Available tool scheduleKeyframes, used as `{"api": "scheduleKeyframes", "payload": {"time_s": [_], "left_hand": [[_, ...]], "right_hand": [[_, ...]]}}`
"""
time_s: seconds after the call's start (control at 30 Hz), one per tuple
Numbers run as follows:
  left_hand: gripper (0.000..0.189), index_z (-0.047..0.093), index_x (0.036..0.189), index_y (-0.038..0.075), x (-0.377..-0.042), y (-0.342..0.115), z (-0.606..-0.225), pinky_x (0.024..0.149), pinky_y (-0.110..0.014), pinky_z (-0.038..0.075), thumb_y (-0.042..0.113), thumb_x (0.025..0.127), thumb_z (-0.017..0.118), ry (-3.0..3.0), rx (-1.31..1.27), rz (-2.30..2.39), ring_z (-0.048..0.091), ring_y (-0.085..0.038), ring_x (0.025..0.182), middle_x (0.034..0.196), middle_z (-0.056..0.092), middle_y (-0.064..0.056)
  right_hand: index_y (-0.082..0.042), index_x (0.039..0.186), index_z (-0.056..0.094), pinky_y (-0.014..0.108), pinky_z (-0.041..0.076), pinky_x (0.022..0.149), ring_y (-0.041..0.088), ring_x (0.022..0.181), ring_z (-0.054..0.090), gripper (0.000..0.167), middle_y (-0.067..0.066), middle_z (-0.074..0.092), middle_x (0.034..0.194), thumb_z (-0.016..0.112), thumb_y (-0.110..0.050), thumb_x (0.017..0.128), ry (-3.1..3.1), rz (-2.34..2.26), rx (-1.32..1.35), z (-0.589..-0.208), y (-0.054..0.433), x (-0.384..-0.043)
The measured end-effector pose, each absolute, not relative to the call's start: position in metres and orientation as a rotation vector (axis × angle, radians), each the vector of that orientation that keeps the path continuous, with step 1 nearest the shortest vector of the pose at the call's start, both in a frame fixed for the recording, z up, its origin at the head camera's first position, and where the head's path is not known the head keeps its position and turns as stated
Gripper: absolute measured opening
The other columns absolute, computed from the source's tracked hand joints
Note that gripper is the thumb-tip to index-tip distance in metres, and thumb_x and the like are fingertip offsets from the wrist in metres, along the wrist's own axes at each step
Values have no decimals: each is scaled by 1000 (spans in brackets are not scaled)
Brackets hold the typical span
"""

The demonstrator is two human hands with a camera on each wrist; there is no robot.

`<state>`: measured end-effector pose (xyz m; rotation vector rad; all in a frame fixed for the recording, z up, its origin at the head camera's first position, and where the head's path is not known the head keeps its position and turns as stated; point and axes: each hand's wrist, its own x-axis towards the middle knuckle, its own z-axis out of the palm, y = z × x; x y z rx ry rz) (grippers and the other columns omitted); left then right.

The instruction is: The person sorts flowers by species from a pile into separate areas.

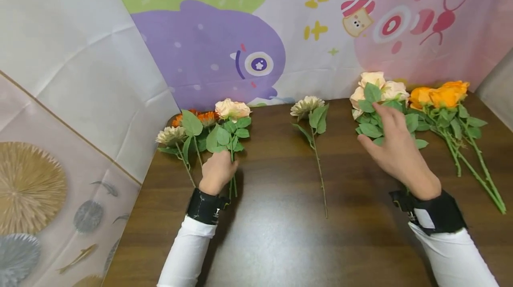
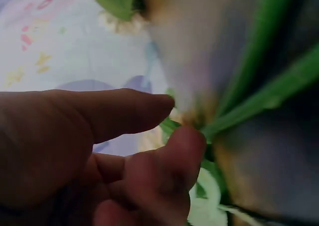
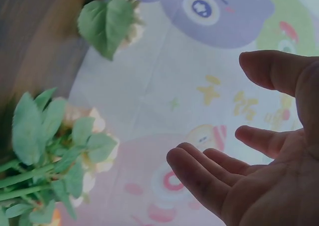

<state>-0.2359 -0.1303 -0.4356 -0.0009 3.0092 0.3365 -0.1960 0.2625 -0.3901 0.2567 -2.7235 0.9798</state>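
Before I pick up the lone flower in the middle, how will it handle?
Its thin, nearly straight stem looks fairly stiff but may flex. The bulky head probably makes it top-heavy. Spread leaves should discourage rolling.

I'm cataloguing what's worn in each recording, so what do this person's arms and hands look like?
The left hand and right hand are ungloved. Both visible sleeves are white. Each wrist has a black band: the left band carries a small white marking, too small to read; the right band shows a pale rectangular patch.
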Motion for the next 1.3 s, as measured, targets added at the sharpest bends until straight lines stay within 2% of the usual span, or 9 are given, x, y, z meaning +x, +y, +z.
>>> {"api": "scheduleKeyframes", "payload": {"time_s": [0.13,0.27,0.47,0.83,1.03,1.17,1.3], "left_hand": [[27,70,87,1,-239,-132,-446,56,-51,53,27,93,66,2983,-33,301,69,-38,73,86,71,-20],[28,69,84,0,-241,-132,-453,52,-50,52,25,93,65,3055,-29,285,68,-38,68,80,70,-20],[24,65,79,0,-241,-129,-458,49,-48,52,18,94,64,3096,-15,311,66,-37,62,73,67,-19],[17,65,85,-3,-244,-132,-457,53,-48,53,11,93,61,3029,-28,409,67,-38,68,81,68,-22],[16,61,73,0,-246,-135,-451,52,-42,49,5,87,59,3007,18,508,63,-29,63,77,66,-21],[28,50,59,8,-244,-138,-446,54,-43,50,5,85,60,3057,85,547,61,-28,60,65,59,-13],[40,36,53,16,-243,-138,-441,49,-37,42,3,84,57,3094,159,605,48,-21,52,55,38,1]], "right_hand": [[-1,155,23,67,38,89,53,119,42,73,35,22,150,64,-18,96,-2727,975,277,-388,255,-189],[2,151,29,62,42,81,47,111,46,69,35,29,144,66,-13,95,-2698,943,321,-386,249,-186],[4,150,32,60,43,80,46,110,48,67,35,33,141,67,-12,94,-2691,918,326,-387,247,-185],[3,148,35,59,44,79,46,109,49,66,33,36,138,68,-10,93,-2668,886,364,-389,246,-187],[5,147,37,58,45,80,45,109,50,64,32,38,137,68,-9,93,-2662,876,376,-389,246,-185],[4,147,37,59,44,81,45,110,48,63,33,37,137,67,-10,94,-2673,881,382,-389,247,-186],[4,147,37,59,44,82,44,110,47,63,32,38,137,67,-11,94,-2678,881,386,-388,246,-187]]}}
